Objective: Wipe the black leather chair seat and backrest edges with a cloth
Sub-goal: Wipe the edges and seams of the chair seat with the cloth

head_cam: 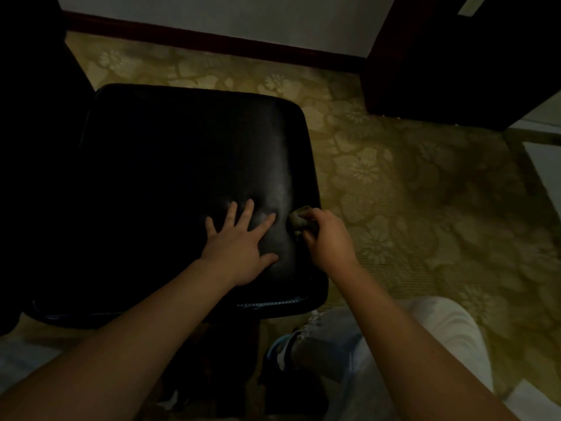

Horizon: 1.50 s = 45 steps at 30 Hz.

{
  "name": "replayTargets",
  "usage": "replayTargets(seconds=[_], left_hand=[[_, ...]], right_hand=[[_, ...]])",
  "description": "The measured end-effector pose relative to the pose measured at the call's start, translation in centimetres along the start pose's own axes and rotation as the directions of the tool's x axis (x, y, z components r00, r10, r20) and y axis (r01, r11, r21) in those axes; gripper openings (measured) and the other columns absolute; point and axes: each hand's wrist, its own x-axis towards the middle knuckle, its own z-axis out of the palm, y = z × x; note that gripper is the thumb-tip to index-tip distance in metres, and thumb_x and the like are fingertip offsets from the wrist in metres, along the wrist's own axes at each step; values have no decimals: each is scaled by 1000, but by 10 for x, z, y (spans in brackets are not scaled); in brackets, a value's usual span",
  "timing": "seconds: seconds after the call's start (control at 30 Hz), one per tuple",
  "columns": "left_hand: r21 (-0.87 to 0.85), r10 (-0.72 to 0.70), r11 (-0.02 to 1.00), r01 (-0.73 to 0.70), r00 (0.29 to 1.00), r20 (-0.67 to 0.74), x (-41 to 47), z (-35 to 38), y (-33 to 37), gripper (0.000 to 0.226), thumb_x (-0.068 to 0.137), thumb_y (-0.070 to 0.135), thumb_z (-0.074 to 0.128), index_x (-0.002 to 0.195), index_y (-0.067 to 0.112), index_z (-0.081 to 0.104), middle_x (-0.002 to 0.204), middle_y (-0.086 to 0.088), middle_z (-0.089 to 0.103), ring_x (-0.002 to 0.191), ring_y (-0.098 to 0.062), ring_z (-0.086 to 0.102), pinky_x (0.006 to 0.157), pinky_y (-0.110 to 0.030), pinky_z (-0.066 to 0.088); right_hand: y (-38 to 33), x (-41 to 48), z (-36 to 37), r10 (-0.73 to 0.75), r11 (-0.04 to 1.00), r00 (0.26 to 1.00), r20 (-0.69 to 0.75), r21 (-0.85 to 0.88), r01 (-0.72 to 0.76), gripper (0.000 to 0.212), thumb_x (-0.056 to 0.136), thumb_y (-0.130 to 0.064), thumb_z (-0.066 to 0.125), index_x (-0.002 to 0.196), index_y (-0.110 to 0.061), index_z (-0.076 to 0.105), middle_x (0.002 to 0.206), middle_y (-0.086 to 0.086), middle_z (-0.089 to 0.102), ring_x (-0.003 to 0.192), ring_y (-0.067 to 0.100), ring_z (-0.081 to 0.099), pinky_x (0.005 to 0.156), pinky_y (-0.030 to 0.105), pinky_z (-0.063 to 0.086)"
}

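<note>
Trousers (pixel 425 329), pale and creased, cover a bent knee at the near right, and both bare forearms reach forward past it. The left hand (pixel 239 247) lies palm down on the chair seat (pixel 182 177), its fingers (pixel 232 212) straight and spread, the thumb angled out to the right, holding nothing and pressing the leather near the seat's front right quarter. Just beside it, the right hand (pixel 326 238) hangs over the seat's right edge with wrist bent and fingers curled tight round a small bunched cloth (pixel 299 221), olive-grey in this dim light; the cloth touches the leather where the top rounds down to the side. A narrow strip of seat separates the two hands. Below the stitched front edge the chair base (pixel 227 360) is lost in shadow. The black seat is square with rounded corners, glossy only along its right side; its left half is too dark to read, and a dark mass (pixel 30 117) rising at the left cannot be told apart from it. Yellow-green floral carpet (pixel 425 192) lies open to the right of the seat and beyond its far edge. Farther off, a dark wooden cabinet (pixel 455 56) stands at the right, well apart from the seat, and a reddish skirting board (pixel 212 34) runs under a pale wall (pixel 212 10).
</note>
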Motion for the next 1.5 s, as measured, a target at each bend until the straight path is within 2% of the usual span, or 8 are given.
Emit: replayTargets(seconds=[0.13,0.33,0.43,0.63,0.87,1.07,1.27,1.5], left_hand=[[-5,-11,1000,11,1000,-18,-13,11,1,73,95,70,29,152,50,-12,162,1,-28,149,-29,-25,115,-69,-2],[-20,-10,1000,10,1000,-16,-12,11,1,73,95,69,31,152,51,-11,162,2,-28,149,-29,-26,115,-70,-3],[-27,-17,999,17,1000,-7,-11,10,2,72,96,69,31,152,50,-10,162,2,-28,149,-29,-26,114,-70,-4],[-64,-48,997,48,999,11,-6,3,10,73,96,68,33,153,49,-8,163,2,-27,149,-30,-25,114,-71,-4],[-62,-52,997,53,998,24,-4,2,11,72,96,69,31,153,50,-10,162,2,-29,149,-30,-26,114,-70,-4],[-50,-61,997,62,998,18,-1,2,13,73,95,70,31,152,51,-10,162,2,-28,149,-30,-25,114,-71,-4],[-49,-62,997,63,997,38,-3,2,13,73,95,70,30,151,51,-12,161,2,-31,148,-29,-27,114,-70,-4],[-42,-69,997,70,997,26,-2,1,15,71,96,69,31,151,51,-10,162,2,-28,149,-30,-25,115,-70,-2]], right_hand=[[4,-3,0,-23,999,1000,-15,31,24,32,83,-13,65,114,-20,64,108,6,61,99,28,57,85,35,47],[14,-28,-2,-33,998,999,25,53,32,35,83,-12,64,117,-23,63,110,2,60,102,25,57,89,39,48],[10,-18,-5,-19,1000,999,45,26,17,32,84,-13,66,115,-21,65,110,4,60,103,25,57,88,35,48],[3,-4,-8,-5,1000,1000,1,11,5,33,84,-14,65,117,-20,65,110,7,61,103,27,57,87,34,47],[7,-14,-15,-23,999,995,95,-23,26,30,87,-18,64,117,-21,66,111,6,60,105,26,56,83,31,44],[3,2,-11,-9,1000,1000,6,16,9,31,86,-19,65,116,-21,66,109,6,61,102,28,58,83,32,47],[13,-19,-12,-38,999,998,46,26,37,32,86,-17,65,118,-23,66,110,2,60,101,25,57,79,24,39],[6,-5,-13,-26,1000,1000,-1,8,26,31,84,-17,67,115,-19,69,107,7,62,100,29,58,81,31,45]])
